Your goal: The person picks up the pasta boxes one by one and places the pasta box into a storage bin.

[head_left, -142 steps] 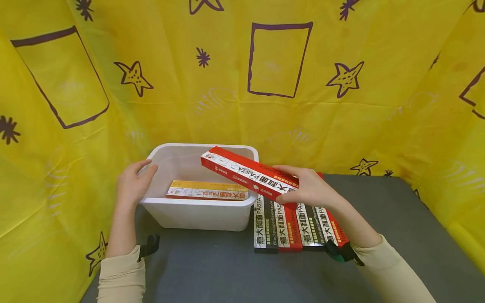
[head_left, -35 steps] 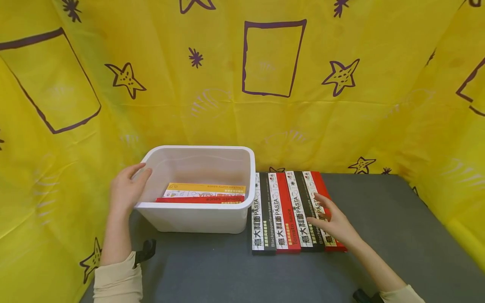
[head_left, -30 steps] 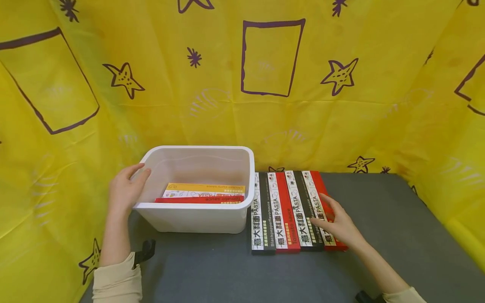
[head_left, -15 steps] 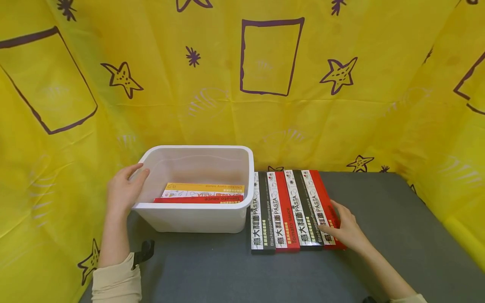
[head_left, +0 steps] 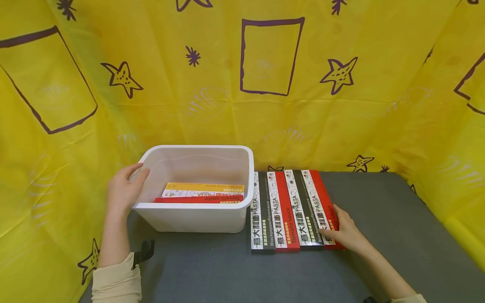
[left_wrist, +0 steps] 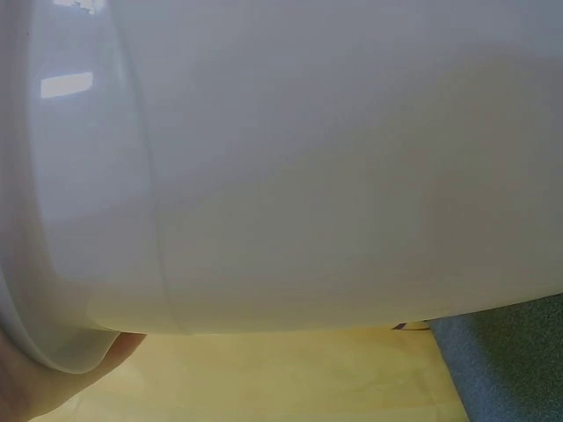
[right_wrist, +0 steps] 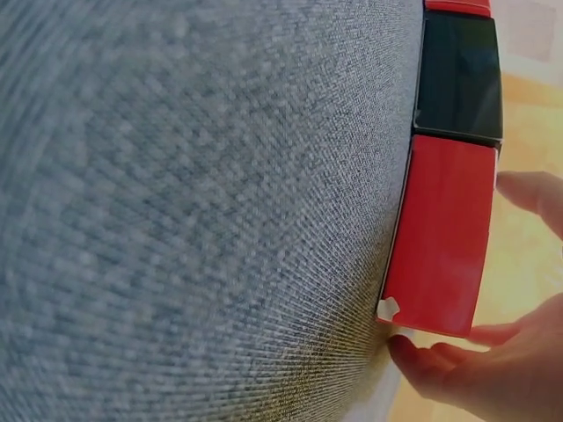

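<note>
On the left, my left hand [head_left: 123,190] holds the rim of a white plastic bin [head_left: 197,219]; in the left wrist view only part of this hand [left_wrist: 66,382] shows, below the rim. Several flat pasta boxes lie side by side right of the bin, black alternating with red. My right hand [head_left: 346,230] grips the rightmost red pasta box [head_left: 319,185] near its front end, thumb over the top and fingers along the outer side. The right wrist view shows the end of this red box [right_wrist: 444,237] between thumb and fingers, beside a black box [right_wrist: 459,79].
Inside the bin lie a yellow pasta box [head_left: 206,187] and a red tomato-sauce box [head_left: 198,200]. A dark grey tabletop [head_left: 227,273] carries everything. Yellow patterned cloth [head_left: 212,118] hangs behind and at both sides.
A red pasta box held above the bin earlier now lies inside it. My right hand has come back to the row and closed on the rightmost red box. The left hand stays at the rim.
</note>
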The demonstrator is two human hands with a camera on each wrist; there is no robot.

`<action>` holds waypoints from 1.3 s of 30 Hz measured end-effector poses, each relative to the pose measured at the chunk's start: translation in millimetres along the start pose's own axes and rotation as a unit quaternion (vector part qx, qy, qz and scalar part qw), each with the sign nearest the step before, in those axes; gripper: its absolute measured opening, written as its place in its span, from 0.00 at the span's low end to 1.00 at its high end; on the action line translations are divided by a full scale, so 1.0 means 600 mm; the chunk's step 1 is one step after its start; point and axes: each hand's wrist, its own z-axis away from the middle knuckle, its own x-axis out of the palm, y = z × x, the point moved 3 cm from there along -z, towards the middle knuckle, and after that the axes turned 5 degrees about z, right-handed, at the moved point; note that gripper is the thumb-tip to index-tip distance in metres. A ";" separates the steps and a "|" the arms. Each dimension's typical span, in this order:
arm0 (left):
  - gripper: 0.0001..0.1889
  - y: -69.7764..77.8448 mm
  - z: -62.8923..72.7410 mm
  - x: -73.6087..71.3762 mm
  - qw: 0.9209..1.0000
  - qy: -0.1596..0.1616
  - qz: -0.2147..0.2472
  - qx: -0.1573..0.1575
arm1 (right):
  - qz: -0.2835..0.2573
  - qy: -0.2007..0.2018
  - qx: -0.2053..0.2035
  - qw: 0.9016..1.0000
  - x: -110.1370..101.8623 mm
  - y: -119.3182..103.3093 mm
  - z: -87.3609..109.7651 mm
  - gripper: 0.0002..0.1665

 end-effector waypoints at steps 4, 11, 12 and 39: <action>0.32 0.000 0.001 0.000 1.000 -0.003 0.002 -0.003 | -0.002 -0.005 0.003 1.000 0.000 -0.001 0.000 0.60; 0.33 0.000 0.002 0.000 1.000 -0.003 0.005 -0.006 | -0.007 -0.016 0.006 1.000 0.000 0.000 -0.001 0.59; 0.33 0.000 0.002 0.000 1.000 -0.003 0.005 -0.006 | -0.008 -0.018 0.005 1.000 0.001 0.000 -0.001 0.59; 0.32 0.004 0.003 -0.002 1.000 -0.001 0.003 -0.006 | 0.029 0.009 -0.024 0.999 0.003 -0.003 -0.008 0.56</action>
